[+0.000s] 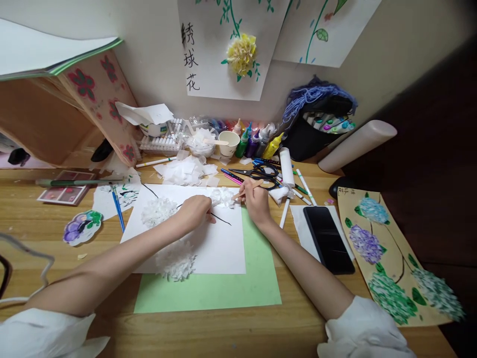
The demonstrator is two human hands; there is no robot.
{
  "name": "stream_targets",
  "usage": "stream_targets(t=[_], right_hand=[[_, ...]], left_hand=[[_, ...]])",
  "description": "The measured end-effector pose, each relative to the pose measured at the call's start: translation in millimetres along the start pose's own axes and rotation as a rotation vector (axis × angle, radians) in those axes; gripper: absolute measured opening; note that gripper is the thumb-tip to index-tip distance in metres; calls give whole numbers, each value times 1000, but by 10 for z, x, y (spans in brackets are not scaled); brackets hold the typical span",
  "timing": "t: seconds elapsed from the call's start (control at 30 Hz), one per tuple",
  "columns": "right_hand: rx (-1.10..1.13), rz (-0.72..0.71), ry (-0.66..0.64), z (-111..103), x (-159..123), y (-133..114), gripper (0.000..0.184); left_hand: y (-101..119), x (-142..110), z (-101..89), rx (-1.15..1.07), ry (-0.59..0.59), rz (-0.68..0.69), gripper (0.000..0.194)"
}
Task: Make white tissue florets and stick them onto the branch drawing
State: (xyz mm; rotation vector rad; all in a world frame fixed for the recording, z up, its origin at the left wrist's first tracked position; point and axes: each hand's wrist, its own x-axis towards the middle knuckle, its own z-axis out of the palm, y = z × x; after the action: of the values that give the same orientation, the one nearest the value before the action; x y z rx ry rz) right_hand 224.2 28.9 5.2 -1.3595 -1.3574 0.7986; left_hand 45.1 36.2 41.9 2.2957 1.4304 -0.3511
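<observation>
Under the left hand (196,211) lies the white sheet (219,253), where two ruffled clusters look built up: the side cluster (157,211), to the left of that hand, and the near cluster (179,261), on the person's side of it. The small cluster (222,197), between the two hands, looks thinner and seems only partly filled, so I judge that one unfinished; no colour or leaves show on any of the three. All are white and frilly, with thin black lines (221,219) running on the paper beside them. The right hand (255,201) is closed around a wooden stick (237,195), its tip at the small cluster's edge. The left hand's fingers are bent downward by that cluster; whether they pinch anything I cannot tell. Beyond the hands sit loose scraps (184,170), a cup (228,144) and scissors (268,172). Beneath the sheet is green paper (208,293) on the worktop (223,333); a phone (330,239) lies right of the right hand.
</observation>
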Motion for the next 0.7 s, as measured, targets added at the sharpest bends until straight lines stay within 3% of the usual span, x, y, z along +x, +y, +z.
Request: stream_targets(t=[0.17, 0.23, 0.5, 0.7], right_hand=[[195, 89, 214, -65, -66, 50, 46], [210, 61, 230, -105, -134, 69, 45], [-193, -375, -87, -196, -336, 144, 39], [-288, -429, -121, -165, -285, 147, 36]], left_hand=[[30, -13, -45, 10, -7, -12, 18], [33, -18, -45, 0, -2, -16, 17], [19, 4, -22, 6, -5, -12, 19], [22, -14, -28, -11, 5, -2, 18]])
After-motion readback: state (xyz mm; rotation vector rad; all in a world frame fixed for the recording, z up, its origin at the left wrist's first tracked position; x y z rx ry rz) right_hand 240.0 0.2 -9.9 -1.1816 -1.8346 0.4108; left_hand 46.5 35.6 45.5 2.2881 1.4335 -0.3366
